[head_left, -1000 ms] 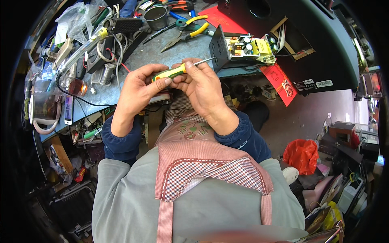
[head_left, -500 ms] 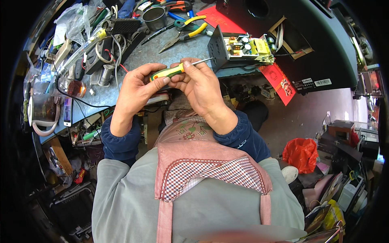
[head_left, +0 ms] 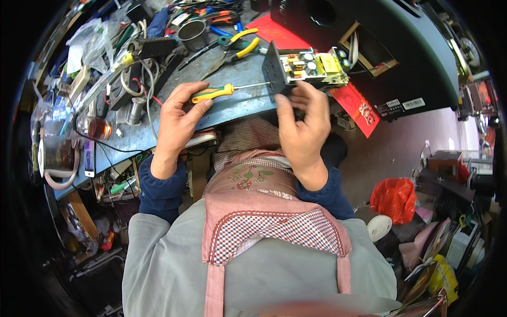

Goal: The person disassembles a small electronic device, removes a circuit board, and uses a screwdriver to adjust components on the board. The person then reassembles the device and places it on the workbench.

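My left hand is closed on the handle of a screwdriver, yellow and green, with its metal shaft pointing right. The shaft's tip meets or lies just in front of the upright black panel; exact contact is too small to make out. Behind the panel extends a circuit board with capacitors and a yellow transformer. Close to the near edge of panel and board is my right hand, its thumb and curled fingers apart, nothing seen between them. Wires link the board to a large black speaker cabinet with a square cutout.
Yellow-handled pliers and a metal cup lie beyond my hands on the blue-grey bench. Cables, adapters and plastic bags crowd its left side. A red envelope sits under the board. A red bag is at lower right.
My right hand has left the screwdriver and moved right to the board's near edge. The screwdriver has turned nearly level, now in my left hand alone.
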